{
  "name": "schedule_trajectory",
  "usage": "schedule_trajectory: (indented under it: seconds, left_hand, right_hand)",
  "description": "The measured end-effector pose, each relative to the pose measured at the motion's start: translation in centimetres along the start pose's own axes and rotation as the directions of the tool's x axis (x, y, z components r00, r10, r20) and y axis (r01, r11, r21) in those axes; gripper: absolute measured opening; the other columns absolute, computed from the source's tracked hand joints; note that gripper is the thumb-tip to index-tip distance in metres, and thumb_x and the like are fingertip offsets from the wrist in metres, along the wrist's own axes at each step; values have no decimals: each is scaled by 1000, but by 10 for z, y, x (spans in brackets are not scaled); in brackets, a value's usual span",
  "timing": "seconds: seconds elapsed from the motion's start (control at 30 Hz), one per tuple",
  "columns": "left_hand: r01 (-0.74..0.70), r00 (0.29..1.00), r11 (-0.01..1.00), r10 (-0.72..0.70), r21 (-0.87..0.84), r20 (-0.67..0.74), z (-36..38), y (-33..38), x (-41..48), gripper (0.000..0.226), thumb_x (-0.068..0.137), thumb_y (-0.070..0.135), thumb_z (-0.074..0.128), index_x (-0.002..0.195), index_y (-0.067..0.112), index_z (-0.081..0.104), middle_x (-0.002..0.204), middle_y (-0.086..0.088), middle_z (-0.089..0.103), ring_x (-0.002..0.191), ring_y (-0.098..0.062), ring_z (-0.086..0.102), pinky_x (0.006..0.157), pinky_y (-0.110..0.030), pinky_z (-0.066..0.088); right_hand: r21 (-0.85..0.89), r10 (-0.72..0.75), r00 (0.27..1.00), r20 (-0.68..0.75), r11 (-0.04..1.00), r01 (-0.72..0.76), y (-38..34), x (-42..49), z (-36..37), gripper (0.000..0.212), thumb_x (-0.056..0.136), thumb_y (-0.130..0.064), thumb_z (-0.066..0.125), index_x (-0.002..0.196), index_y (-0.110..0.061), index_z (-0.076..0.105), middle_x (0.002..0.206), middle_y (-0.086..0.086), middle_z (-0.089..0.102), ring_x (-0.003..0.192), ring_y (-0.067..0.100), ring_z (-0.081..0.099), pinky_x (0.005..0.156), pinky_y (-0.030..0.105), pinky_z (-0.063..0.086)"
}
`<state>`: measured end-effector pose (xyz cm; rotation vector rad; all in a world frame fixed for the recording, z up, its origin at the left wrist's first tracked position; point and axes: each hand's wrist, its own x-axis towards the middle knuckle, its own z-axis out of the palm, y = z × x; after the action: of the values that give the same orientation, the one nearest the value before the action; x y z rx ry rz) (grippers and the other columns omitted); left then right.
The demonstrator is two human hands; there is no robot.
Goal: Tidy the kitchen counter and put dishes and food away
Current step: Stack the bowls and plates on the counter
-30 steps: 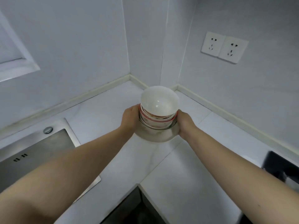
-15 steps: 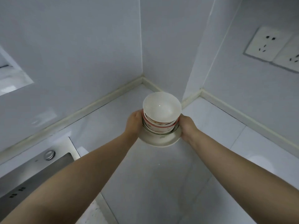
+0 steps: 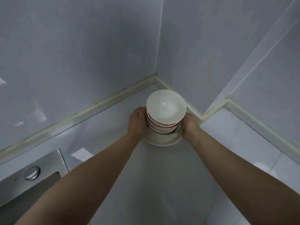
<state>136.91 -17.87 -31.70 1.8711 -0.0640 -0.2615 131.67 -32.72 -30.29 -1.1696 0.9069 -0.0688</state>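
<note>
**Bowls pushed into the corner**

Left hand at 9 o'clock, right hand at 3, clasp a stack of bowls on its plate. Within a second it has travelled to the table's far corner, 12 o'clock, seemingly to stay.

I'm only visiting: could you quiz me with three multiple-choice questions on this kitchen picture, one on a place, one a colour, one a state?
1. Where is the stack of bowls? A) in a cupboard B) by the back corner of the counter C) on the floor
2. Inside, the top bowl is: A) white B) blue C) black
3. The stack is: A) untouched B) tipped over C) held upright
Answers: 1 B, walls meet just behind it; 2 A, plain white glaze; 3 C, left hand and right hand hold its sides.
</note>
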Motion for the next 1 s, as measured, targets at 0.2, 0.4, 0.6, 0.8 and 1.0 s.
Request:
schedule_trajectory:
  seconds: [0.2,0.4,0.6,0.8,1.0]
  left_hand:
    - [0,1000,998,-1,-56,-11,-1,-12,9,30,99,14,33,93,18,62,94,4,61,88,-11,54,70,-14,40]
    - [16,999,985,-23,-173,-40,1,-20,4,28,100,16,36,97,24,63,92,13,63,86,1,58,76,-16,44]
    - [-61,997,996,64,-61,48,-8,-15,1,33,101,14,33,104,16,66,100,4,63,89,-7,56,74,-16,40]
    - [144,988,979,-134,147,-72,-26,-19,-21,41,97,21,42,138,13,45,126,-8,57,114,-25,54,93,-31,40]
    - [284,958,954,-285,101,2,-24,-26,-46,42,85,6,55,127,8,50,81,-6,61,73,-29,65,78,-44,57]
  right_hand:
    - [15,16,1000,2,1000,-16,5,13,9,18,94,-16,52,90,-9,68,98,9,69,98,26,62,98,39,48]
    - [-59,-19,1000,19,998,20,9,15,8,23,96,-16,49,80,-18,66,83,-1,67,94,24,61,100,40,46]
    - [-182,-52,999,8,982,53,5,4,4,25,93,-32,53,77,-21,68,86,-2,69,101,25,63,101,42,46]
    - [-430,-166,986,-5,891,148,8,-23,-15,29,89,-34,51,67,-16,58,75,2,62,76,23,56,72,32,46]
    - [-392,-80,989,-123,920,25,32,-41,-18,39,96,-29,43,75,1,55,68,16,59,65,35,60,70,48,55]
